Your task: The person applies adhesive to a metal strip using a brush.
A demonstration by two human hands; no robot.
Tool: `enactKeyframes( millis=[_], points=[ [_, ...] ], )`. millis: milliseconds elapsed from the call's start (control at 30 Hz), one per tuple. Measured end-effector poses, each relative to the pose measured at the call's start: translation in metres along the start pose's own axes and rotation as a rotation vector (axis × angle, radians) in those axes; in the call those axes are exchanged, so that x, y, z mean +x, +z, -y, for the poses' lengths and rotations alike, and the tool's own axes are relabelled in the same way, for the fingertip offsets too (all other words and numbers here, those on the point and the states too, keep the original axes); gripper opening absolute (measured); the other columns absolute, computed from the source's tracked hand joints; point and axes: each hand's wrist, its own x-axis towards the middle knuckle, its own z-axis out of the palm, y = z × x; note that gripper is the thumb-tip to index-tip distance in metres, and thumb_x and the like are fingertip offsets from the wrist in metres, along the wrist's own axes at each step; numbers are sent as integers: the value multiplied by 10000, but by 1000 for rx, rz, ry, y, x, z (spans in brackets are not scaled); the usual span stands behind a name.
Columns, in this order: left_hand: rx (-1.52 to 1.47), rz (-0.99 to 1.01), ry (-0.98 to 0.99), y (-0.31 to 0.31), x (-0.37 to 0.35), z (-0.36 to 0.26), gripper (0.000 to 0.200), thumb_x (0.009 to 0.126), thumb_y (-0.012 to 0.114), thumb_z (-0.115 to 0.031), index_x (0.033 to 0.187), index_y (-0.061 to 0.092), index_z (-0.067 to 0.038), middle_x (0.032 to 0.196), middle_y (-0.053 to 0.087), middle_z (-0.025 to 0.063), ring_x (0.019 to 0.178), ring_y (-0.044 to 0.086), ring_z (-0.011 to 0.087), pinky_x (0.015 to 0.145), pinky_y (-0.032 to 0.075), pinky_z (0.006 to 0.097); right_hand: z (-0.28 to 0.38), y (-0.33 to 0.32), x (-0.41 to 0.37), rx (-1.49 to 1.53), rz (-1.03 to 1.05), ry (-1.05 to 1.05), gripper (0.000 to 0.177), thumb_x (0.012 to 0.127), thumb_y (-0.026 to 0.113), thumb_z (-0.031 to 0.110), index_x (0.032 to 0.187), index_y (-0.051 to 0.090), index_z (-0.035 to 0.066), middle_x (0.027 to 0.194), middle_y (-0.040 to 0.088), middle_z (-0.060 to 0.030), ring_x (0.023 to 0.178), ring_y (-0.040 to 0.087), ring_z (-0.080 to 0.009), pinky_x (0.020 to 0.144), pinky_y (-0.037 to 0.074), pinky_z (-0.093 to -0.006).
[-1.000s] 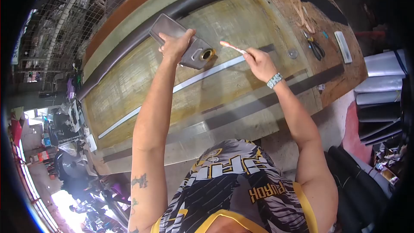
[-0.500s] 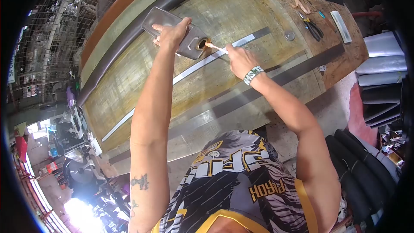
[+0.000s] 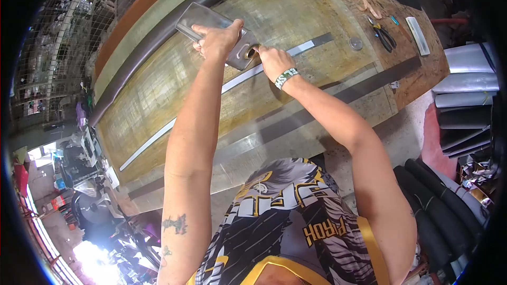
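Tilted above the worktable is a grey metal can (image 3: pixel 202 17) with a round opening at its lower right end. My left hand (image 3: pixel 217 41) is wrapped round the can's middle. At the opening, my right hand (image 3: pixel 277 64) has its fingers closed on a brush, most of which is hidden by the fingers and the can. Below both hands a long strip with a white face (image 3: pixel 240 80) runs diagonally over the table, with a dark end at the upper right.
The worktable (image 3: pixel 153 111) has a dark roll (image 3: pixel 119 82) along its far edge. At right lie pliers (image 3: pixel 384 37), a white bar (image 3: pixel 418 36), a small round clear lid (image 3: pixel 355 44) and a dark strip (image 3: pixel 369 84). Rolls of material (image 3: pixel 467 79) stand beyond.
My right hand has moved left and up to the can, and the brush tip has gone into its opening. The can and my left hand have shifted slightly right in the view.
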Motion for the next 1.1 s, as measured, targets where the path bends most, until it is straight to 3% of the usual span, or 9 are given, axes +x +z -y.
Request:
enactKeyframes(
  millis=[367, 567, 633, 733, 867, 967, 1100],
  points=[
    [5, -6, 4, 3, -3, 0, 1475, 690, 778, -653, 1570, -126, 112, 1492, 322, 485, 1513, 133, 557, 1216, 245, 547, 6, 17, 7, -31, 99, 5, 195, 926, 571, 116, 904, 751, 44, 938, 743, -220, 904, 743, -389, 793, 604, -500],
    [9, -4, -5, -1, 0, -3, 1468, 689, 783, -644, 1576, -115, 103, 1496, 314, 476, 1493, 204, 539, 1191, 304, 529, -16, -3, 16, 372, 249, 152, 177, 901, 680, 184, 941, 766, 34, 942, 732, -232, 890, 715, -426, 805, 561, -504],
    [24, 19, -8, -9, 0, -4, 1453, 704, 775, -642, 1582, -125, 85, 1520, 269, 470, 1488, 255, 507, 1166, 366, 500, -26, -6, 8, 504, 217, 213, 174, 873, 713, 189, 899, 761, 23, 859, 738, -204, 822, 722, -389, 765, 554, -464],
    [-3, 19, -1, -19, 7, -3, 1444, 701, 773, -661, 1586, -77, 100, 1526, 290, 456, 1499, 240, 506, 1180, 343, 504, -35, -21, -8, 708, 225, 332, 177, 871, 710, 179, 847, 730, 4, 768, 740, -157, 734, 722, -303, 707, 550, -410],
    [-65, 7, 6, -27, 24, -2, 1502, 629, 839, -655, 1588, -36, 100, 1534, 300, 432, 1493, 249, 498, 1156, 384, 523, -43, -29, -19, 876, 257, 423, 142, 885, 684, 142, 883, 702, 1, 741, 728, -170, 684, 714, -302, 667, 542, -378],
    [-100, 52, -1, -32, 31, -2, 1497, 626, 845, -651, 1591, -22, 97, 1547, 280, 427, 1496, 249, 494, 1148, 393, 526, -39, -28, -21, 640, 129, 200, 126, 884, 663, 126, 934, 710, 21, 760, 727, -197, 729, 731, -309, 679, 556, -412],
    [-58, 18, 1, -26, 20, -4, 1493, 638, 830, -671, 1592, -23, 98, 1538, 303, 428, 1494, 247, 509, 1176, 354, 519, -2, -27, -14, 159, 16, 12, 165, 927, 594, 107, 1022, 709, 35, 915, 714, -229, 854, 738, -353, 755, 585, -473]
  ],
)
